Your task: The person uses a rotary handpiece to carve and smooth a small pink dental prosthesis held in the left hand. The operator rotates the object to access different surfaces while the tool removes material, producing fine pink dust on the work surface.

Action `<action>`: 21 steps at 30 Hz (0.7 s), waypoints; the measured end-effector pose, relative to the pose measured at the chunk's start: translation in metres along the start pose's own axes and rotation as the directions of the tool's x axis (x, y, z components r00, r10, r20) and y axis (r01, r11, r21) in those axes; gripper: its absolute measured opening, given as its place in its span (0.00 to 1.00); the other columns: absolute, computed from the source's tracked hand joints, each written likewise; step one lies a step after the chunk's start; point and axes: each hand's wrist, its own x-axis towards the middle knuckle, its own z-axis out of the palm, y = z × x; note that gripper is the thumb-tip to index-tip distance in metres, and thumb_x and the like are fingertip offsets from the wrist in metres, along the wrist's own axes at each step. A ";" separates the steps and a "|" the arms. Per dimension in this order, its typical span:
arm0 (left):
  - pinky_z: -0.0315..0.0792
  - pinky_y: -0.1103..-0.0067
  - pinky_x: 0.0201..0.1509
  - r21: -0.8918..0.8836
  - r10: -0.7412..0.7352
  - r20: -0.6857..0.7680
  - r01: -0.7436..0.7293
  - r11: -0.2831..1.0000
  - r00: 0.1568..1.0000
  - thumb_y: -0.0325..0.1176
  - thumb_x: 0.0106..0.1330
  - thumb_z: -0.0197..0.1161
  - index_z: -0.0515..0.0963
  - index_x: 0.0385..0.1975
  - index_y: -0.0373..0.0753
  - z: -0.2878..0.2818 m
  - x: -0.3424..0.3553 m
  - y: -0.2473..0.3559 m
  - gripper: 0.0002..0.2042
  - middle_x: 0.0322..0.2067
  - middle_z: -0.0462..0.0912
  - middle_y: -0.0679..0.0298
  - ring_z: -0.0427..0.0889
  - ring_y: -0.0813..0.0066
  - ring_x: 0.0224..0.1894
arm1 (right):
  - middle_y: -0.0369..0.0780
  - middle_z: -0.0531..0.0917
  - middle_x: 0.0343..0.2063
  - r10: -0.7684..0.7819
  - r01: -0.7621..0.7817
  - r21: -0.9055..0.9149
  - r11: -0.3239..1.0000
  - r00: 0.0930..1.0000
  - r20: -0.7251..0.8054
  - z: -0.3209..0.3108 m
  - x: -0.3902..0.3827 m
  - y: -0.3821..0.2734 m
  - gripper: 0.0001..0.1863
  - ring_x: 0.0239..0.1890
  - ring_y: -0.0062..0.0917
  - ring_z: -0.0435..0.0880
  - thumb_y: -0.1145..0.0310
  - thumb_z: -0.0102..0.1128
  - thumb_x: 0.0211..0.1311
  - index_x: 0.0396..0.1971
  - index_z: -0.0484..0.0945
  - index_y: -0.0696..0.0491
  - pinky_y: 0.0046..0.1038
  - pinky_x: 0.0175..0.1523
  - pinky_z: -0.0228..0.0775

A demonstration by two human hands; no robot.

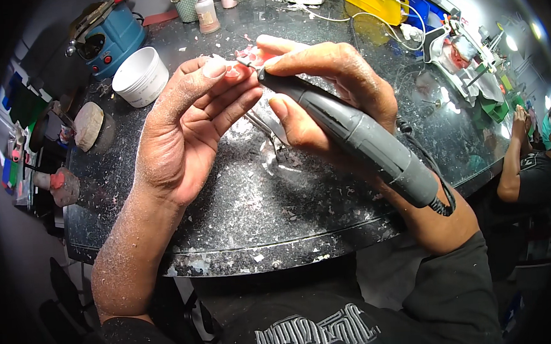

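My left hand (178, 127), dusted with pale powder, pinches a small pink denture (233, 70) between thumb and fingers. Part of the denture is hidden by the fingertips. My right hand (351, 76) is closed around a dark grey rotary handpiece (357, 134), held at a slant with its cord running off the rear end near my right wrist. The narrow tip of the handpiece is right at the denture; whether it touches cannot be told. Below the hands, a slim metal tool (261, 124) lies on the black table (229, 235), among scattered pale shavings.
A white tub (141, 77) and a blue machine (107, 41) stand at the back left, near a round pale block (89, 126). At the back are a small bottle (207, 15) and a yellow bin (376, 4). Another person (527, 161) sits at the right.
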 end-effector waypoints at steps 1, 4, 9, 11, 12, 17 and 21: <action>0.74 0.62 0.66 0.013 0.002 -0.007 -0.002 1.000 1.000 0.31 0.70 0.61 0.74 0.46 0.32 0.000 0.000 0.000 0.11 0.43 0.82 0.51 0.81 0.59 0.54 | 0.46 0.84 0.41 -0.008 0.008 -0.012 1.000 1.000 0.015 -0.001 0.001 -0.001 0.18 0.54 0.41 0.83 0.80 0.70 0.52 0.45 0.79 0.62 0.36 0.59 0.75; 0.74 0.62 0.66 0.031 0.010 -0.008 -0.010 0.999 1.000 0.31 0.69 0.62 0.73 0.47 0.32 -0.001 0.000 0.001 0.12 0.43 0.82 0.51 0.81 0.59 0.55 | 0.46 0.84 0.41 -0.010 0.010 -0.017 1.000 0.999 0.031 -0.002 0.001 -0.002 0.18 0.54 0.41 0.83 0.80 0.70 0.52 0.45 0.79 0.62 0.36 0.60 0.74; 0.74 0.62 0.66 0.036 0.013 -0.024 -0.012 0.999 1.000 0.32 0.69 0.62 0.73 0.48 0.33 -0.002 0.000 0.001 0.12 0.44 0.82 0.50 0.81 0.59 0.55 | 0.46 0.83 0.41 0.015 -0.014 -0.015 1.000 0.998 0.054 -0.002 0.003 -0.004 0.17 0.56 0.41 0.82 0.81 0.69 0.52 0.44 0.79 0.62 0.36 0.60 0.74; 0.74 0.62 0.66 0.038 0.009 -0.022 -0.009 0.999 1.000 0.32 0.69 0.62 0.73 0.48 0.33 -0.001 0.000 0.001 0.13 0.44 0.82 0.51 0.81 0.59 0.55 | 0.46 0.83 0.41 0.030 -0.030 0.013 0.999 0.999 0.016 0.000 0.001 -0.003 0.17 0.55 0.41 0.82 0.80 0.69 0.52 0.44 0.80 0.63 0.36 0.60 0.74; 0.74 0.63 0.66 0.039 0.009 -0.019 -0.008 0.999 1.000 0.32 0.69 0.62 0.73 0.48 0.33 0.001 0.000 0.001 0.13 0.44 0.82 0.51 0.81 0.59 0.54 | 0.47 0.83 0.41 0.037 -0.037 0.028 0.999 0.999 -0.003 0.001 0.000 -0.003 0.17 0.55 0.42 0.82 0.80 0.70 0.52 0.44 0.80 0.63 0.36 0.60 0.74; 0.75 0.63 0.65 0.049 0.017 -0.043 -0.015 0.999 0.999 0.32 0.68 0.63 0.72 0.48 0.33 0.000 0.000 0.000 0.13 0.43 0.82 0.51 0.82 0.59 0.53 | 0.47 0.83 0.41 -0.008 0.010 -0.027 1.000 0.999 0.044 -0.003 0.002 -0.003 0.17 0.54 0.42 0.83 0.79 0.70 0.53 0.44 0.80 0.62 0.37 0.61 0.73; 0.75 0.63 0.65 0.116 0.058 -0.018 -0.055 0.992 0.998 0.31 0.69 0.61 0.71 0.50 0.33 0.002 0.000 0.000 0.14 0.44 0.82 0.49 0.82 0.58 0.53 | 0.47 0.84 0.40 0.007 -0.006 -0.024 1.000 1.000 0.018 -0.001 0.002 -0.004 0.17 0.54 0.42 0.83 0.78 0.71 0.52 0.43 0.80 0.62 0.36 0.60 0.74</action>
